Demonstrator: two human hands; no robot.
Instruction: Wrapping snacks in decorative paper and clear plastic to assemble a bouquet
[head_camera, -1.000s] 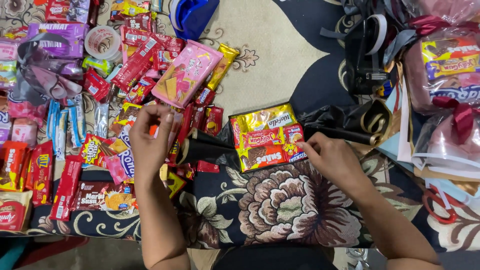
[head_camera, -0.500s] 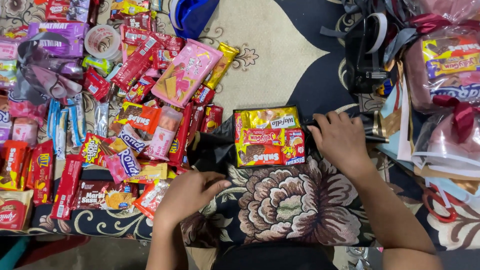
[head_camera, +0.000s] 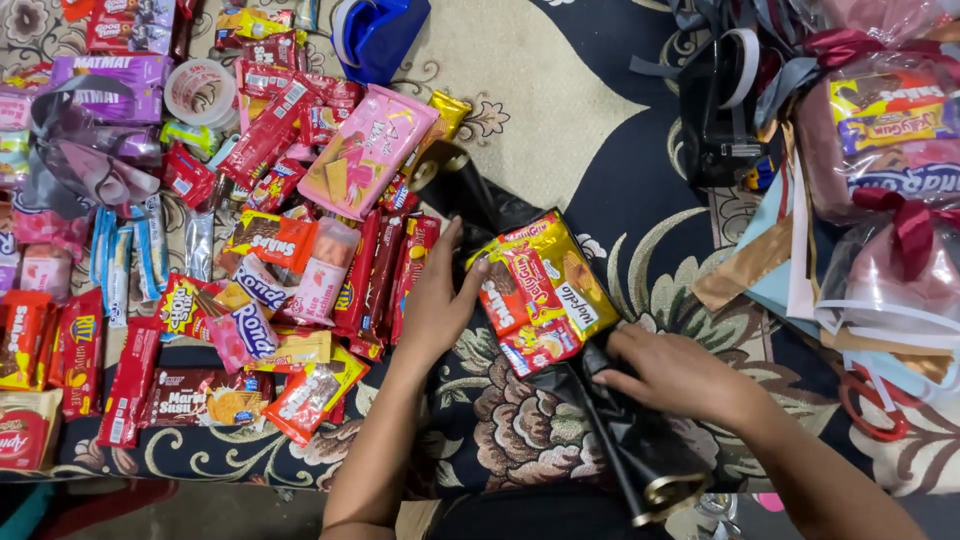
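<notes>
A bundle of yellow and red snack packets (head_camera: 540, 290) lies tilted on a black glossy sheet (head_camera: 640, 450) that is rolled up around it. My left hand (head_camera: 437, 300) presses against the bundle's left side and holds the sheet's upper rolled end (head_camera: 455, 185). My right hand (head_camera: 670, 375) grips the sheet just below the bundle. The sheet's lower end has a gold edge (head_camera: 665, 490).
Many snack packets cover the patterned carpet on the left, among them a pink wafer pack (head_camera: 365, 150) and a purple box (head_camera: 110, 85). A tape roll (head_camera: 195, 90) and a blue object (head_camera: 380, 30) lie at the top. Wrapped gift bundles with red ribbon (head_camera: 890, 200) and red scissors (head_camera: 870, 405) fill the right.
The black sheet has been rolled around the snack bundle and turned diagonally. My left hand moved up to the bundle's left side; my right hand dropped below it.
</notes>
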